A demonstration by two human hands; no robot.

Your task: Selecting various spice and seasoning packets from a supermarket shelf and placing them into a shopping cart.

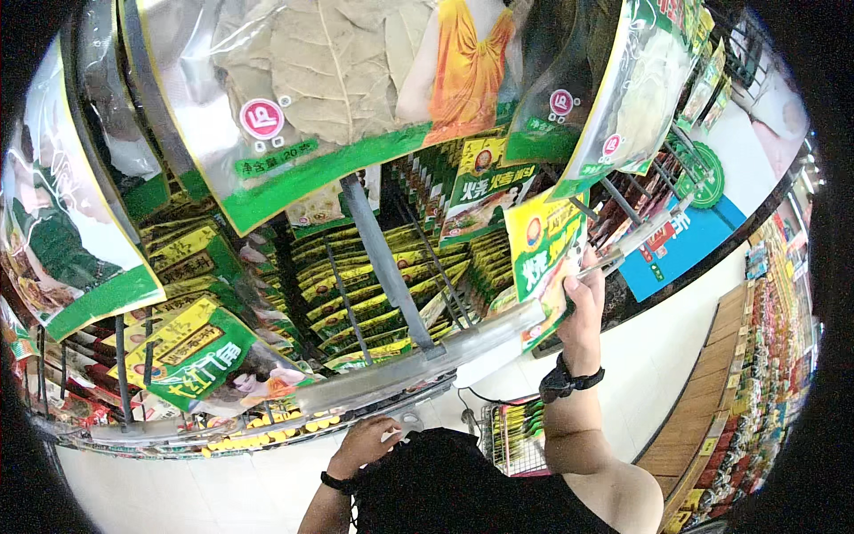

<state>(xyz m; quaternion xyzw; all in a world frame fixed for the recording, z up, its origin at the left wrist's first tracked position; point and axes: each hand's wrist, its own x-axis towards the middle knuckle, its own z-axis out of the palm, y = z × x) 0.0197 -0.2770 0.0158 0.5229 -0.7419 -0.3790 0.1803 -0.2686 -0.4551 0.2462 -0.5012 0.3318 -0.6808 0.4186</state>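
Observation:
My right hand (584, 298) grips a yellow-and-green seasoning packet (544, 254) by its right edge, thumb on the front. The packet stands upright at the shelf's front rail. Lower down, my left hand (363, 442) is by my body, below the rail. Its fingers are loosely bent and apart, and nothing plainly shows in it. Rows of similar yellow-and-green packets (360, 285) fill the rack behind the rail. A red-and-green packet (485, 187) faces me behind the one I hold.
Large clear bags of dried leaves (311, 71) hang close above. The grey metal rail (427, 356) crosses in front, with dividers behind it. A shopping basket with packets (516, 436) stands below on the pale floor (213, 494). Stocked shelves (756, 383) line the right side.

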